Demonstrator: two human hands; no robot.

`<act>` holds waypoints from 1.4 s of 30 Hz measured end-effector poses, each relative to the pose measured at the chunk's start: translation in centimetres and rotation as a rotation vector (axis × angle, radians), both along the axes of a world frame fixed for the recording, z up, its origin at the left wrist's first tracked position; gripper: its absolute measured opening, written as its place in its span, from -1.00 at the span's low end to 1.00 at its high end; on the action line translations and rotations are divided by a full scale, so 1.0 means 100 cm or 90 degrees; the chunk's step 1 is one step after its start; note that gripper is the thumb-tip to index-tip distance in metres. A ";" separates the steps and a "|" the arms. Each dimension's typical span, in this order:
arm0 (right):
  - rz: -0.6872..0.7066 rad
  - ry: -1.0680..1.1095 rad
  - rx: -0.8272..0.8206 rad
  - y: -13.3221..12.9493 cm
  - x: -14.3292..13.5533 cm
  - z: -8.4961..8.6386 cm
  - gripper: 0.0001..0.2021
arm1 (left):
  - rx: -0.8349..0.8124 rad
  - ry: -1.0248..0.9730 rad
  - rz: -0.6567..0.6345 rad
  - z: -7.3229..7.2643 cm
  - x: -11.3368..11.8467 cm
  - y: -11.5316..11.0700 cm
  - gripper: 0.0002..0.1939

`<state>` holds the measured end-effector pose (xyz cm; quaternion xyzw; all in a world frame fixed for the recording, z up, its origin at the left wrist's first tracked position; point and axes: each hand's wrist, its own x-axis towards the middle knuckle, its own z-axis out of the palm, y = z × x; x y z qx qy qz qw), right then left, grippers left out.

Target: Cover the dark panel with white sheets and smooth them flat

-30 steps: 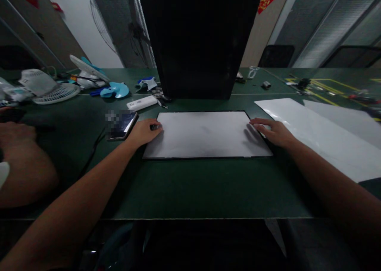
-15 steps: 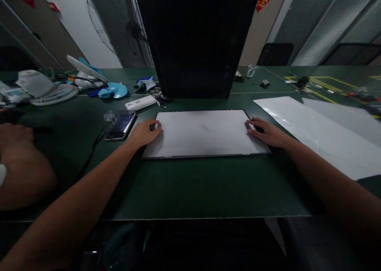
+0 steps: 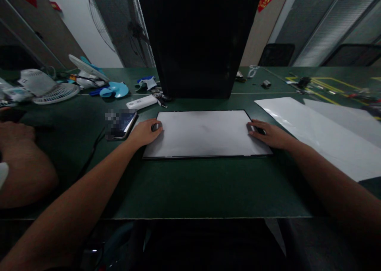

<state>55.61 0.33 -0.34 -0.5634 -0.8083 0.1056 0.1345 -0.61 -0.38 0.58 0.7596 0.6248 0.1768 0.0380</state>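
A white rectangular panel with a thin dark border (image 3: 205,134) lay flat on the dark green tabletop (image 3: 202,191), squarely before the person and between both arms, a place that probably let each hand reach a short side without stretching. The left hand (image 3: 145,132) was at the panel's left edge, its thumb and forefinger slightly parted, their tips over the white face. The right hand (image 3: 269,134) mirrored it at the right edge, with a similar gap between forefinger and thumb. I cannot tell whether either hand pinched the border or merely rested there, since the undersides of the fingers were hidden; the matched placing would have suited keeping the panel straight and its middle untouched.

Behind it a tall, flat black panel (image 3: 199,40) stood upright on the table; whatever propped it was out of sight. Two large, glossy white sheets (image 3: 321,136) lay to the right, apart from the white panel, perhaps so that nothing overlapped its face. A dark-screened phone (image 3: 126,127) lay just beside the left hand, and a white bar-shaped device (image 3: 142,102) lay beyond it. At far left, another person's bare forearm (image 3: 25,171) rested near the table's edge
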 end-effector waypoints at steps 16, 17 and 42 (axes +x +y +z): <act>-0.010 -0.016 -0.012 -0.001 -0.002 0.002 -0.33 | -0.008 0.011 -0.004 0.004 0.002 -0.002 -0.49; -0.009 -0.018 -0.012 -0.001 -0.002 0.002 -0.33 | -0.006 0.011 -0.006 0.004 0.002 -0.002 -0.49; -0.008 -0.035 -0.026 -0.001 -0.002 0.002 -0.35 | -0.007 0.064 -0.012 0.010 0.006 -0.006 -0.52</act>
